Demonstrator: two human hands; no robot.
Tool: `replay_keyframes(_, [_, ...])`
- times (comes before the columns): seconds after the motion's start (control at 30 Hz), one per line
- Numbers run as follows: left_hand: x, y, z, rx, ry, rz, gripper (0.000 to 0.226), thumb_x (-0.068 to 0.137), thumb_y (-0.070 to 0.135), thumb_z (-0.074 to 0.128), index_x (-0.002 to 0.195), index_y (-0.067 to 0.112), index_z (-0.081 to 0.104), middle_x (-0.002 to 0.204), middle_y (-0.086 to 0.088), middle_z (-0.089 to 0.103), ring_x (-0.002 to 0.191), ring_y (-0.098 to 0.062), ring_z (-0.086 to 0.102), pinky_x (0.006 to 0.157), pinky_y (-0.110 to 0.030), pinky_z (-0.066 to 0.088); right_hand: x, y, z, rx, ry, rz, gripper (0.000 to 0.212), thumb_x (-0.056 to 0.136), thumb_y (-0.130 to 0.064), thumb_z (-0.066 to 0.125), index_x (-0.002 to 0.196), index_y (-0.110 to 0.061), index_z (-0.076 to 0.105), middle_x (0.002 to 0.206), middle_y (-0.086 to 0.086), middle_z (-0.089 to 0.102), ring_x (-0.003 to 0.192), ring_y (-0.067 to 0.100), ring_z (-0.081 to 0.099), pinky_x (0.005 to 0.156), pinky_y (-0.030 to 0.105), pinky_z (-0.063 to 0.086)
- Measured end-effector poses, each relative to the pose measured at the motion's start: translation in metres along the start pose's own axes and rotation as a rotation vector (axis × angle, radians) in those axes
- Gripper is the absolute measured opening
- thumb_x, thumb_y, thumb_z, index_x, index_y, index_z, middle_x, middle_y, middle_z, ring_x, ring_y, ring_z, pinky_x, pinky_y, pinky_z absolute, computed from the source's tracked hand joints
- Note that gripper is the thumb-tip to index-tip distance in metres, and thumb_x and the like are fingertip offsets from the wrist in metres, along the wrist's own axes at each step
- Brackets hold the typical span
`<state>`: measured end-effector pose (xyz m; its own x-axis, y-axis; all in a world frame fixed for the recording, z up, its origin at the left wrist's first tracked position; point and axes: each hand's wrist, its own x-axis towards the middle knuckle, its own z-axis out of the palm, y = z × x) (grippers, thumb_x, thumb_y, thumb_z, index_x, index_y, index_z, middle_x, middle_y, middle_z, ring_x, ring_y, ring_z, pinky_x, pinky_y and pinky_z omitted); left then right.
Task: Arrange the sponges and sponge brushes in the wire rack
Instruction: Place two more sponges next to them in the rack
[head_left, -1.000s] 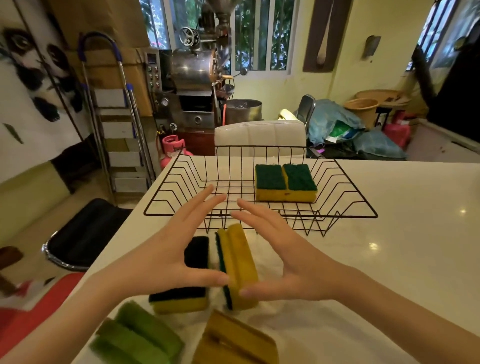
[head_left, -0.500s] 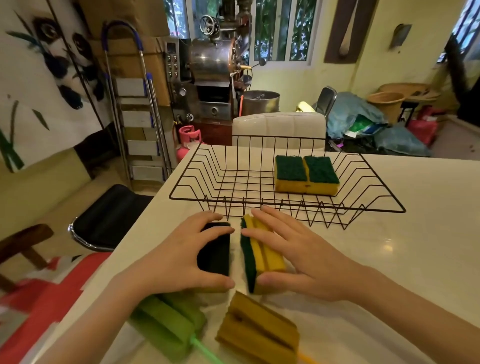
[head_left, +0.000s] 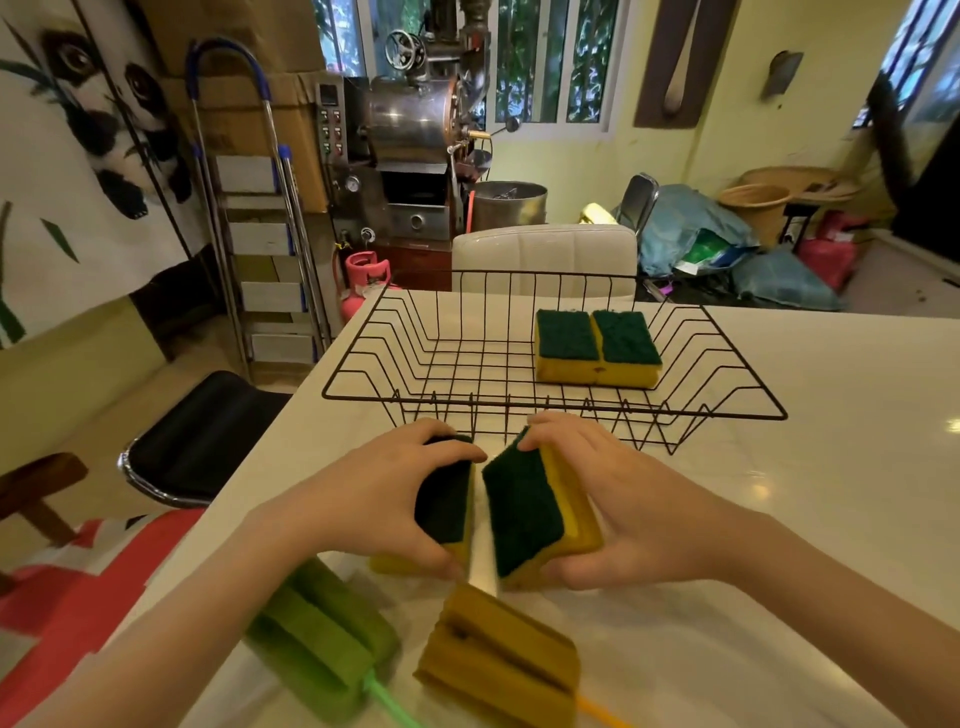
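A black wire rack (head_left: 550, 413) stands on the white table (head_left: 810, 493), with two yellow sponges with green scouring tops (head_left: 597, 345) lying side by side at its right. Just in front of the rack my left hand (head_left: 374, 499) grips a yellow-green sponge (head_left: 447, 501), and my right hand (head_left: 623, 499) grips a second one (head_left: 530, 512), tilted with its green face toward the left. Nearer me lie a green sponge brush (head_left: 322, 644) and a yellow sponge brush (head_left: 498, 660), heads toward the rack.
A white padded chair back (head_left: 543, 254) stands behind the table's far edge. A black stool (head_left: 202, 436) sits to the left of the table, with a stepladder (head_left: 260, 208) and a metal roasting machine (head_left: 410, 140) beyond. Bare table surface stretches to the right of the rack.
Both hands have closed round the two sponges in front of the rack and raised them; the right sponge has tilted so its green face shows. The view has shifted a little.
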<state>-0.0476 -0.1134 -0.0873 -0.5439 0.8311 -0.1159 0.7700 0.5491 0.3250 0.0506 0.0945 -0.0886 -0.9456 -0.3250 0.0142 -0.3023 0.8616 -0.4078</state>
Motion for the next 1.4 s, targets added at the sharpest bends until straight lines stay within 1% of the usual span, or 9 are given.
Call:
replay_keyframes(0.1, [0.005,0.005,0.002,0.020,-0.031,0.013,0.092,0.058,0.055,0.075,0.134,0.041,0.025,0.142,0.011,0.024,0.127,-0.009,0.025,0.102,-0.023,0.030,-0.014,0.014,0.003,0.091,-0.003,0.092,0.092,0.062,-0.054,0.074,0.132,-0.046,0.014,0.132,-0.022,0.026,0.119,-0.003,0.034,0.091,0.015,0.043])
replay_keyframes(0.2, [0.009,0.008,0.005,0.070,-0.055,0.021,0.092,0.059,0.057,0.073,0.135,0.044,0.022,0.146,0.011,0.019,0.130,-0.010,0.022,0.105,-0.027,0.028,-0.028,0.025,0.010,0.165,-0.031,0.183,0.095,0.062,-0.052,0.075,0.133,-0.046,0.012,0.132,-0.022,0.025,0.120,0.000,0.035,0.092,0.019,0.049])
replay_keyframes(0.4, [0.017,0.018,0.008,0.144,-0.064,0.041,0.092,0.060,0.058,0.071,0.135,0.043,0.021,0.147,0.009,0.019,0.132,-0.012,0.021,0.106,-0.029,0.028,-0.033,0.033,0.015,0.215,0.017,0.228,0.092,0.059,-0.053,0.077,0.130,-0.046,0.019,0.127,-0.022,0.031,0.119,-0.006,0.034,0.094,0.015,0.043])
replay_keyframes(0.6, [0.021,0.024,0.008,0.196,-0.095,0.058,0.098,0.060,0.063,0.068,0.138,0.041,0.013,0.149,0.008,0.017,0.133,-0.014,0.020,0.108,-0.031,0.027,-0.030,0.021,0.002,0.168,-0.050,0.246,0.105,0.061,-0.054,0.075,0.139,-0.037,0.008,0.144,-0.014,0.021,0.121,-0.002,0.025,0.098,0.017,0.034])
replay_keyframes(0.77, [0.016,0.018,-0.012,0.010,-0.166,0.061,0.101,0.061,0.050,0.076,0.138,0.042,0.010,0.147,0.014,0.019,0.130,-0.006,0.024,0.105,-0.024,0.030,-0.024,0.007,-0.007,0.028,-0.059,0.171,0.102,0.060,-0.057,0.073,0.138,-0.038,0.010,0.142,-0.014,0.028,0.120,0.001,0.031,0.093,0.014,0.039])
replay_keyframes(0.97, [0.021,0.019,-0.019,0.137,-0.205,0.073,0.086,0.063,0.045,0.075,0.134,0.039,0.027,0.136,0.011,0.035,0.121,-0.011,0.035,0.098,-0.030,0.040,-0.012,-0.002,-0.014,-0.154,-0.147,0.153,0.088,0.064,-0.052,0.073,0.134,-0.033,0.022,0.127,-0.007,0.044,0.110,0.010,0.043,0.085,0.021,0.050])
replay_keyframes(1.1, [0.020,0.022,-0.035,0.071,-0.160,0.101,0.083,0.062,0.049,0.076,0.130,0.045,0.029,0.129,0.017,0.039,0.115,-0.005,0.036,0.092,-0.021,0.038,-0.011,-0.006,-0.037,-0.091,-0.123,0.083,0.079,0.063,-0.048,0.076,0.126,-0.036,0.030,0.116,-0.012,0.046,0.101,0.006,0.047,0.076,0.018,0.050])
replay_keyframes(1.27, [0.012,0.034,-0.065,0.068,-0.173,0.130,0.071,0.061,0.053,0.073,0.109,0.065,0.023,0.110,0.041,0.030,0.105,0.012,0.033,0.081,-0.005,0.032,-0.016,-0.012,-0.069,-0.074,-0.061,0.007,0.076,0.061,-0.048,0.077,0.121,-0.043,0.032,0.117,-0.020,0.044,0.105,0.000,0.045,0.084,0.018,0.048])
replay_keyframes(1.4, [0.014,0.044,-0.093,0.095,-0.080,0.135,0.075,0.061,0.053,0.072,0.119,0.058,0.026,0.121,0.026,0.038,0.113,0.001,0.037,0.085,-0.015,0.041,-0.009,-0.011,-0.099,-0.049,-0.001,-0.015,0.074,0.060,-0.046,0.078,0.118,-0.046,0.033,0.116,-0.023,0.044,0.107,-0.001,0.046,0.084,0.013,0.047])
